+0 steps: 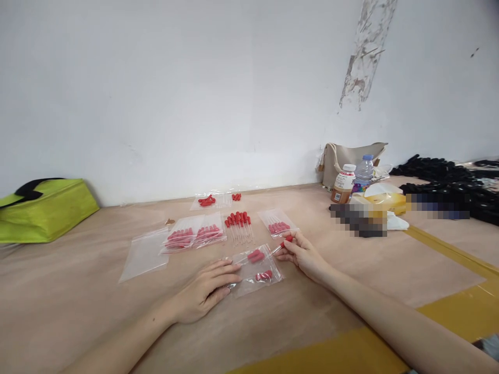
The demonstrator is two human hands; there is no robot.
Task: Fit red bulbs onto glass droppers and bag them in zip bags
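My right hand (299, 255) pinches a dropper (286, 241) by its red bulb. The dropper's clear tube points down-left, at the right end of a clear zip bag (242, 285). Inside that bag lie droppers with red bulbs (255, 256) and a few more loose red bulbs (264, 276). My left hand (206, 288) rests flat on the bag's left end, fingers stretched and apart. Beyond the bag, several loose droppers (239, 223) lie side by side with their red bulbs away from me. To the right, another bag (277, 222) holds droppers and touches the region behind my right fingers.
Filled bags (195, 232) overlap left of the loose droppers, beside a flat clear bag (145, 255). A bag with red parts (216, 201) lies near the wall. A lime-green bag (58, 208) is far left; bottles (343, 183), a tissue pack (384, 197) and black items (440, 174) stand right.
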